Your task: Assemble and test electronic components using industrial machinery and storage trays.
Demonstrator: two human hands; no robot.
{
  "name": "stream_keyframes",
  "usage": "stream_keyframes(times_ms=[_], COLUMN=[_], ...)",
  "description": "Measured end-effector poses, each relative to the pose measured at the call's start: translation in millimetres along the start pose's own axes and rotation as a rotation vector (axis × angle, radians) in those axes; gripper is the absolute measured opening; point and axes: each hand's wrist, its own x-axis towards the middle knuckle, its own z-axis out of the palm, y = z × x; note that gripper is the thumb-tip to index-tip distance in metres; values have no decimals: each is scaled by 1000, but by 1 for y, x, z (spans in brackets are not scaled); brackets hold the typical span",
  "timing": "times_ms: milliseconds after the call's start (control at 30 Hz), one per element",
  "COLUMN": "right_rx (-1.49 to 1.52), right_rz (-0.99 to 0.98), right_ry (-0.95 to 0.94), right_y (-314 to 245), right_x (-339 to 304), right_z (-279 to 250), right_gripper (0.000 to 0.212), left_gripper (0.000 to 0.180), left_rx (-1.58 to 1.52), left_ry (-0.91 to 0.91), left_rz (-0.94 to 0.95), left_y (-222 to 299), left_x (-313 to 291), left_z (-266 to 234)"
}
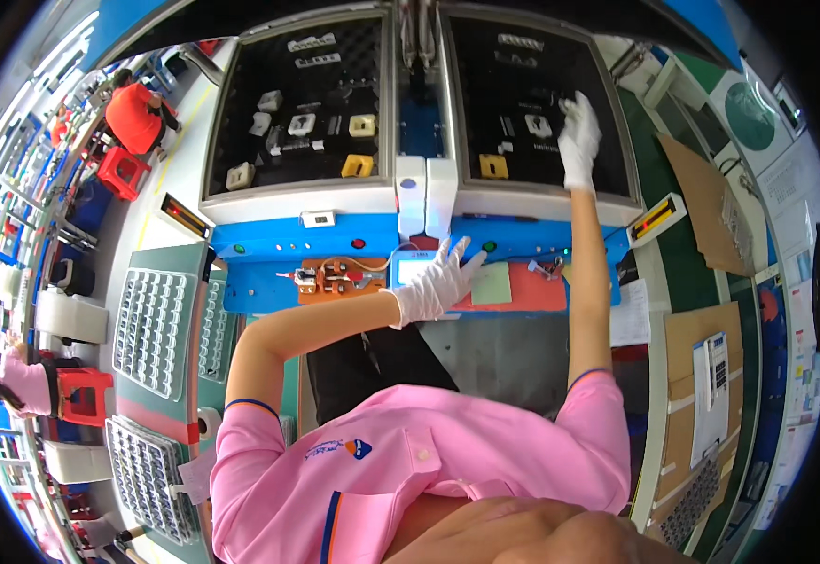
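Observation:
My left hand [435, 284], in a white glove, has its fingers spread. It rests beside and partly over a small blue-edged device with a bright screen [414, 267], with nothing in its grip. Reaching far forward, my gloved right hand [579, 148] is over the right black-lined tray [485, 85]. Its fingers are drawn together at the tips, and what they hold, if anything, is too small to make out. Near it in the tray lie a white block [538, 125], a yellow block [493, 166] and small metal strips.
The left black tray [231, 122] holds several white and yellow blocks. An orange fixture [339, 280] and a green paper [492, 284] on a red mat lie along the bench. Clear plastic trays [154, 331] stand at left, cardboard [701, 207] at right. A person in orange [134, 115] crouches far left.

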Motion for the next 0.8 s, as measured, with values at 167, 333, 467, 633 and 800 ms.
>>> stream_keyframes(times_ms=[167, 333, 467, 633, 800], right_rx=[-279, 91, 46, 34, 134], right_rz=[49, 680, 739, 724, 426], right_ry=[331, 155, 134, 125, -50], right_y=[-74, -38, -44, -99, -140], right_x=[-113, -234, -230, -195, -194], right_z=[-91, -120, -126, -117, -93], right_gripper=[63, 71, 72, 68, 66], left_gripper=[40, 47, 46, 74, 21], left_rx=[145, 209, 232, 294, -520], left_ry=[-14, -130, -140, 39, 187], left_rz=[-102, -85, -133, -275, -84], left_y=[-6, 7, 19, 25, -13], left_x=[4, 7, 19, 18, -42], left_z=[20, 10, 19, 37, -23])
